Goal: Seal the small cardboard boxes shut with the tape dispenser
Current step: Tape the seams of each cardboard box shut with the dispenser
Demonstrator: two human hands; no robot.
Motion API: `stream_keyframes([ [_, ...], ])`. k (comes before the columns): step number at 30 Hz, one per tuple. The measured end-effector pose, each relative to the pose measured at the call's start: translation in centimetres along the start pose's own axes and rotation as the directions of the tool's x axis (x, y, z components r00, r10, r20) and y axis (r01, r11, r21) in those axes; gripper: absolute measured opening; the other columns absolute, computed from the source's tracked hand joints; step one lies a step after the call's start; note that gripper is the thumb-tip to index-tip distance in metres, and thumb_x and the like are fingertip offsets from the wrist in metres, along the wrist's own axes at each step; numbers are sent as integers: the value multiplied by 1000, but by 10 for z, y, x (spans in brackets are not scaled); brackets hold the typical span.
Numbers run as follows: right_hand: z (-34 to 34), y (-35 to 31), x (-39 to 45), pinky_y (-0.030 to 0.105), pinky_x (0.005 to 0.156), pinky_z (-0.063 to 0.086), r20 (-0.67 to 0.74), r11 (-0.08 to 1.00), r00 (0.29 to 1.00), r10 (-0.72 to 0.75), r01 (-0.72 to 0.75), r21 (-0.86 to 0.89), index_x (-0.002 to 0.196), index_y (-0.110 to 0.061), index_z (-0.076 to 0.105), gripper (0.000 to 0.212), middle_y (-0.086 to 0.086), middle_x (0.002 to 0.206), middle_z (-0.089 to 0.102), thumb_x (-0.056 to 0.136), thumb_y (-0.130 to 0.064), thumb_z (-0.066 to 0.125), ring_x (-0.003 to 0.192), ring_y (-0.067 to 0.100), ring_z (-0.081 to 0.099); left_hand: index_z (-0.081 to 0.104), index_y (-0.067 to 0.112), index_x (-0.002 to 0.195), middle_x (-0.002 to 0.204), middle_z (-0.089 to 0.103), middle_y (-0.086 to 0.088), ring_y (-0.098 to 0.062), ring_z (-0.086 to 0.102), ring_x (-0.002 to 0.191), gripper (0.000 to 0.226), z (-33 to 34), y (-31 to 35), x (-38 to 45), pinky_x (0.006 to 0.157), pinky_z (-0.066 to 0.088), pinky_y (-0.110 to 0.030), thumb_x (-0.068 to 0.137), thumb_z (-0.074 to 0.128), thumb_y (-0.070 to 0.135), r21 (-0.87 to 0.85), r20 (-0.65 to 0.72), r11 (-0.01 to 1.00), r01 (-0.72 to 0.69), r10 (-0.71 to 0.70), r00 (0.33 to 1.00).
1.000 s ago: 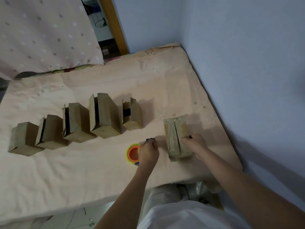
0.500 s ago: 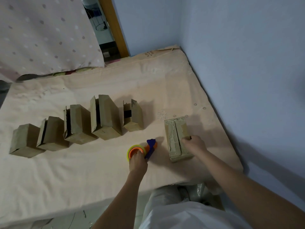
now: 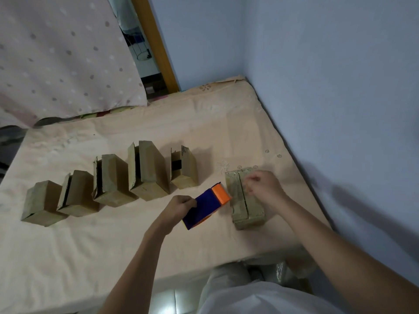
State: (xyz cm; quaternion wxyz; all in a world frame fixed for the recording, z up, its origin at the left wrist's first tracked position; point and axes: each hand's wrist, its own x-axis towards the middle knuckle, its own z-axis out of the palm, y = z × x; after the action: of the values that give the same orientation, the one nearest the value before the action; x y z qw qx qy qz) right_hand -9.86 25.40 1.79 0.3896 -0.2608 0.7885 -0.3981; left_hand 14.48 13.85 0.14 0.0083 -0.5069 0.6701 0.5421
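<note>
A: Surface + room?
B: Bed (image 3: pixel 68 257) w/ peach sheet, pushed into corner of pale blue wall (image 3: pixel 328 75). Polka-dot curtain (image 3: pixel 56 53) top left, wood door frame (image 3: pixel 156 41) beside it.

A: Box count, L to R?
B: 6 total. Row of 5 along the bed: far-left box (image 3: pixel 40 202), second box (image 3: pixel 77 196), third box (image 3: pixel 113 180), fourth box (image 3: pixel 149 173), fifth box (image 3: pixel 184 168). 2nd–5th have a flap ajar, dark gap showing. Then the sixth box (image 3: pixel 242 198) apart on the right, nearer the bed edge.

A: Dispenser?
B: 1 tape dispenser (image 3: pixel 206 206), purple body, orange end. Between 5th and 6th box, lifted off the sheet. Long axis diagonal: orange end points up-right, just beside 6th box's left side; can't tell if touching.

A: Hands?
B: Left hand (image 3: pixel 179 208) grip curled round dispenser's lower-left end. Right hand (image 3: pixel 263 185) over 6th box top, fingers curled, tips at the centre seam; blurry, can't tell if pinching anything.

A: 6th box orientation?
B: Lies flat, long axis runs away from person, seam down the middle, flaps closed.
</note>
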Motion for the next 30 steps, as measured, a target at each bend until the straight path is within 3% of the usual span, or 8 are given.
stream_keyframes([
  [3, 6, -11, -15, 33, 84, 60, 285, 991, 953, 102, -123, 54, 103, -18, 66, 9, 6, 102, 72, 100, -13, 59, 91, 19, 72, 62, 14, 96, 98, 72, -3, -23, 68, 96, 24, -3, 16, -9, 76, 54, -30, 87, 58, 36, 2, 78, 999, -53, 53, 996],
  [7, 5, -7, -23, 38, 83, 62, 442, 935, 881, 169, -285, 210, 110, -5, 67, 17, 18, 103, 74, 102, -14, 56, 94, 29, 74, 65, 9, 92, 94, 73, -2, -20, 68, 92, 35, -1, 27, -13, 74, 52, -28, 78, 53, 39, 33, 107, 995, -91, 87, 990],
  [10, -1, -4, -26, 34, 73, 63, 464, 896, 870, 166, -330, 298, 115, -1, 66, 19, 22, 106, 73, 101, -12, 58, 97, 33, 73, 64, 9, 91, 94, 73, -2, -23, 67, 95, 34, -1, 27, -11, 75, 51, -30, 78, 52, 38, 54, 113, 994, -94, 87, 990],
  [17, -3, 0, -28, 37, 74, 63, 448, 880, 871, 202, -362, 308, 112, 0, 66, 18, 19, 97, 75, 97, -10, 63, 86, 30, 75, 64, 16, 90, 93, 71, 2, -18, 66, 91, 31, 3, 30, -12, 71, 50, -24, 76, 51, 40, 88, 137, 990, -109, 96, 986],
  [23, -6, 2, -30, 37, 77, 63, 527, 823, 827, 195, -430, 371, 121, -5, 61, 24, 22, 111, 72, 98, -12, 61, 99, 33, 73, 63, 16, 92, 92, 71, 4, -17, 67, 89, 32, 2, 31, -14, 69, 51, -22, 76, 53, 42, 63, 143, 991, -114, 104, 984],
  [27, -3, 4, -31, 36, 75, 63, 508, 853, 837, 204, -407, 327, 118, -2, 64, 21, 21, 109, 73, 98, -4, 59, 100, 34, 72, 64, 18, 90, 93, 72, 3, -18, 67, 91, 30, 3, 29, -12, 72, 51, -24, 77, 54, 43, 67, 151, 991, -118, 107, 983],
  [30, -1, 4, -32, 34, 70, 63, 452, 894, 863, 224, -367, 256, 111, -3, 66, 15, 19, 103, 73, 98, -2, 58, 89, 30, 74, 66, 19, 92, 92, 73, 4, -19, 68, 92, 28, 5, 26, -10, 74, 51, -26, 84, 60, 46, 83, 153, 990, -115, 102, 983],
])
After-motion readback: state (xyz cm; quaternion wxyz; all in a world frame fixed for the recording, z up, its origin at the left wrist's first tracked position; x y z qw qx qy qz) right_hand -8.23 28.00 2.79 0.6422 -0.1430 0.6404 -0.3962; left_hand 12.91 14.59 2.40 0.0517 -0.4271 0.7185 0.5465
